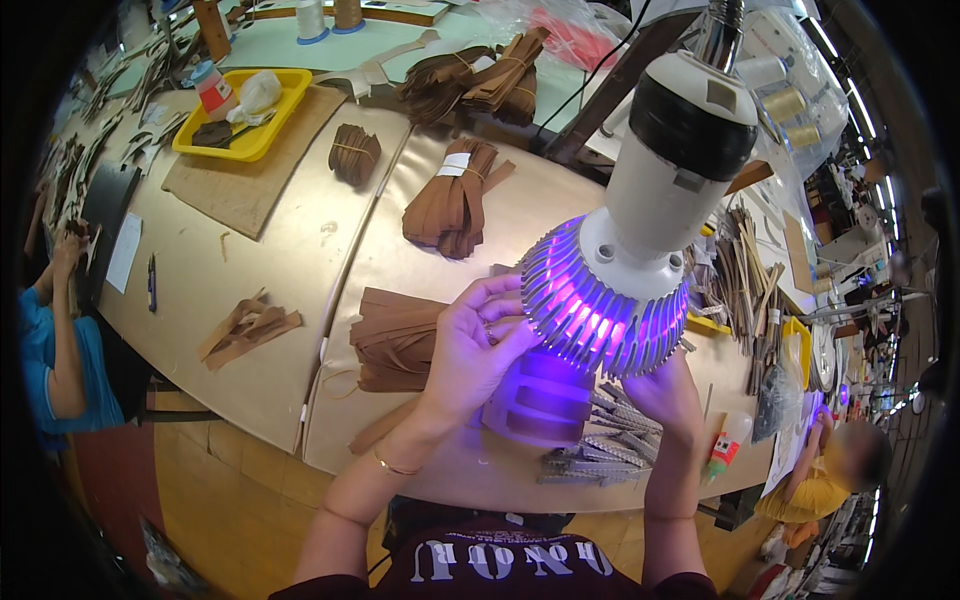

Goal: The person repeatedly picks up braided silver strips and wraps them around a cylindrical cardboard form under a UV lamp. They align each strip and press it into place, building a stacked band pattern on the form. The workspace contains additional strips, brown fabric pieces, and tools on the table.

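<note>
A lamp (pixel 610 290) with a white and black body and a finned head glows purple above the table and covers part of both hands. My left hand (pixel 480 340) is at the lamp's left edge, thumb and fingers closed together; what they hold, if anything, I cannot make out. Under the lamp's right edge is my right hand (pixel 660 390), its fingers hidden behind the fins. Below the lamp lies a flat piece with slot-like bands (pixel 540 402), lit purple. Several grey patterned strips (pixel 600 450) lie between it and my right forearm. A bundle of brown strips (pixel 395 340) sits left of my left hand.
More brown bundles (pixel 450 205) lie farther back. Loose brown strips (pixel 250 328) and a pen (pixel 152 282) are at left. A yellow tray (pixel 180 140) holds a bottle and a plastic bag. A glue bottle (pixel 728 445) lies at right. Co-workers sit at both sides.
</note>
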`<state>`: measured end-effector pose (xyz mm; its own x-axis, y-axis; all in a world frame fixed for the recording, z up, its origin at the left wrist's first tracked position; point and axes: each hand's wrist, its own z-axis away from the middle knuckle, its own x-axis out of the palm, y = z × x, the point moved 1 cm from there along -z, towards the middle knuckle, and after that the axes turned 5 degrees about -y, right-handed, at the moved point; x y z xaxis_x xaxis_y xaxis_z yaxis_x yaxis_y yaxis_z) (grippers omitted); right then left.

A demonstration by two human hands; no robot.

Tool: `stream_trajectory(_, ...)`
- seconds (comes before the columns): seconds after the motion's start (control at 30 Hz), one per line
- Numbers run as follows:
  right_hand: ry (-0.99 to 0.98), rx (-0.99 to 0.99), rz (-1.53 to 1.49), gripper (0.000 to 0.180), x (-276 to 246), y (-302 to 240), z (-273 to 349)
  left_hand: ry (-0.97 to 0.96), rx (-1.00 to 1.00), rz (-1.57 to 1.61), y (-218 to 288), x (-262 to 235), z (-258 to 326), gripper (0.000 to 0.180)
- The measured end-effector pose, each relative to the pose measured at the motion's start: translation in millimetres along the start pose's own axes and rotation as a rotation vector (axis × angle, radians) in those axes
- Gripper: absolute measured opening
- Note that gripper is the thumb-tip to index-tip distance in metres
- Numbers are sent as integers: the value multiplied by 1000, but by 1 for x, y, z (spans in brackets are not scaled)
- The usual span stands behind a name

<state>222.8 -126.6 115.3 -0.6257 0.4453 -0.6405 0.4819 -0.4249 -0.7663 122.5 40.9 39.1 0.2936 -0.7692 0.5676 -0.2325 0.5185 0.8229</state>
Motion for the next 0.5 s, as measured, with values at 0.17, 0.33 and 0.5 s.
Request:
stream_trajectory(0.17, 8, 64, -426, 34, 15, -4, 0, 22, -52, 50, 3, 0, 10, 54)
stream_trajectory(0.33, 71, 79, -684, 62, 32, -2, 3, -73, -25, 54, 5, 7, 18, 40)
stream_trajectory(0.5, 52, 113, -772, 71, 46, -8, 9, -125, 45, -41, 11, 12, 6, 25)
